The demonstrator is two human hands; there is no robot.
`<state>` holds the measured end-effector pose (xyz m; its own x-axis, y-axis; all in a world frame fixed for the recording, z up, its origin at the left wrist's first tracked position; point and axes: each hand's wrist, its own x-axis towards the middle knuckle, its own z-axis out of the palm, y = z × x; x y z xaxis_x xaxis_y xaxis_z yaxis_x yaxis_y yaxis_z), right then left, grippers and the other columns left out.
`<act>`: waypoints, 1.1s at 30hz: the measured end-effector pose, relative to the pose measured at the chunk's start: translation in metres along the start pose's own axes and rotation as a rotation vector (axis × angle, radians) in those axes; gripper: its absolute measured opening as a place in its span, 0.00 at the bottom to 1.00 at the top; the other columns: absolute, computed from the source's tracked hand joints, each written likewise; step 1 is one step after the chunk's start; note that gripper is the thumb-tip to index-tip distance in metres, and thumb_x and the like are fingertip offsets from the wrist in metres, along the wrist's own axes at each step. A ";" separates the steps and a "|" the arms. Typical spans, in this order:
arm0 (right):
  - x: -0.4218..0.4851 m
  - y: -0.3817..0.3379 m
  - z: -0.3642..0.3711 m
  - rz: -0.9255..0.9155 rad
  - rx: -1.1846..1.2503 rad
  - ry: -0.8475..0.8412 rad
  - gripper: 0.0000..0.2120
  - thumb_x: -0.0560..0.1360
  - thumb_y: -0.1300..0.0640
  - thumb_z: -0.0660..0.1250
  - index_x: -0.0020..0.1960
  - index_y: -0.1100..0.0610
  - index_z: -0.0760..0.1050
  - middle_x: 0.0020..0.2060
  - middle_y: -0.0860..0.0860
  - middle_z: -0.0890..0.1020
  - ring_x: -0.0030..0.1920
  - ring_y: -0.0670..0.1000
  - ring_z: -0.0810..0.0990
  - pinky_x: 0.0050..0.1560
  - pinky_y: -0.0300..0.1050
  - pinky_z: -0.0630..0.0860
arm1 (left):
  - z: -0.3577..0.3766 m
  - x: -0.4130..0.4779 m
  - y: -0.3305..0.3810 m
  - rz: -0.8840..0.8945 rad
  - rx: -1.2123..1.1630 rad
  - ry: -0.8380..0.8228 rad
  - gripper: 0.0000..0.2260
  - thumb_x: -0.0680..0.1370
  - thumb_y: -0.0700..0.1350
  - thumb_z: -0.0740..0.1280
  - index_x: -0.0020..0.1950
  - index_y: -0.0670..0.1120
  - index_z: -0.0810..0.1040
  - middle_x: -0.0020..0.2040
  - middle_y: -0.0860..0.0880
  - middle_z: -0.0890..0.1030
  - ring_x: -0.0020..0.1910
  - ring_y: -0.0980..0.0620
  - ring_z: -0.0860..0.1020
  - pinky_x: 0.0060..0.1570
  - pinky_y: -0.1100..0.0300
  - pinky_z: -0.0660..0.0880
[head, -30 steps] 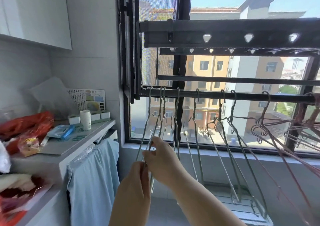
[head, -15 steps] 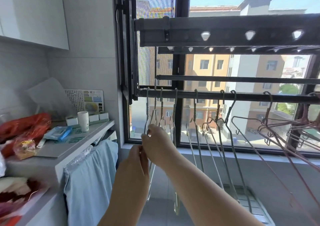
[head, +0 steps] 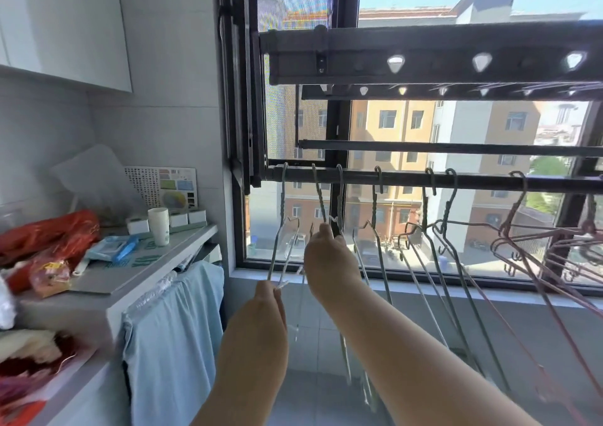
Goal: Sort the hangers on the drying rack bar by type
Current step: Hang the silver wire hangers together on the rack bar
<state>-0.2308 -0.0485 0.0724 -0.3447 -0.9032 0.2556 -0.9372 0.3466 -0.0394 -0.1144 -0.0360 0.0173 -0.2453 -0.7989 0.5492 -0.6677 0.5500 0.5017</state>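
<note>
A dark drying rack bar runs across the window. Several silver wire hangers hang along its left and middle. Pink wire hangers bunch at the right end. My left hand pinches the lower wire of the leftmost silver hanger. My right hand grips the necks of the second and third silver hangers just below the bar; its fingertips are hidden behind the hand.
A white counter at the left holds a paper cup, red bags and blue packets. A light blue cloth hangs off its front. Perforated rack beams sit overhead. Behind the hangers is the window sill.
Both hands rose toward the bar. My right hand moved up from the hangers' lower wires to their necks, and the left silver hangers now hang spread apart.
</note>
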 end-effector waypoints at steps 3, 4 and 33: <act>0.005 0.013 0.003 -0.002 -0.019 0.000 0.27 0.76 0.68 0.59 0.72 0.67 0.54 0.71 0.64 0.56 0.63 0.58 0.70 0.60 0.46 0.72 | 0.006 -0.006 -0.004 -0.028 0.040 -0.069 0.08 0.80 0.48 0.47 0.47 0.49 0.63 0.39 0.51 0.79 0.44 0.50 0.79 0.42 0.58 0.72; 0.005 0.017 0.004 0.004 -0.014 0.001 0.27 0.77 0.67 0.57 0.73 0.66 0.52 0.71 0.64 0.57 0.63 0.59 0.70 0.59 0.47 0.71 | 0.008 -0.008 -0.003 -0.030 0.044 -0.080 0.07 0.80 0.48 0.47 0.47 0.50 0.63 0.40 0.51 0.80 0.45 0.50 0.79 0.42 0.58 0.72; -0.036 0.056 0.049 0.142 0.323 -0.260 0.36 0.77 0.65 0.57 0.74 0.62 0.35 0.76 0.57 0.47 0.73 0.57 0.58 0.68 0.45 0.63 | -0.028 -0.077 -0.054 -0.069 -0.473 0.172 0.11 0.76 0.47 0.53 0.39 0.50 0.74 0.29 0.50 0.71 0.29 0.60 0.72 0.27 0.74 0.64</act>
<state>-0.2733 -0.0088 0.0138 -0.4347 -0.9003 -0.0238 -0.8337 0.4123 -0.3673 -0.0392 0.0025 -0.0332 -0.0664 -0.8072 0.5865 -0.2774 0.5796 0.7662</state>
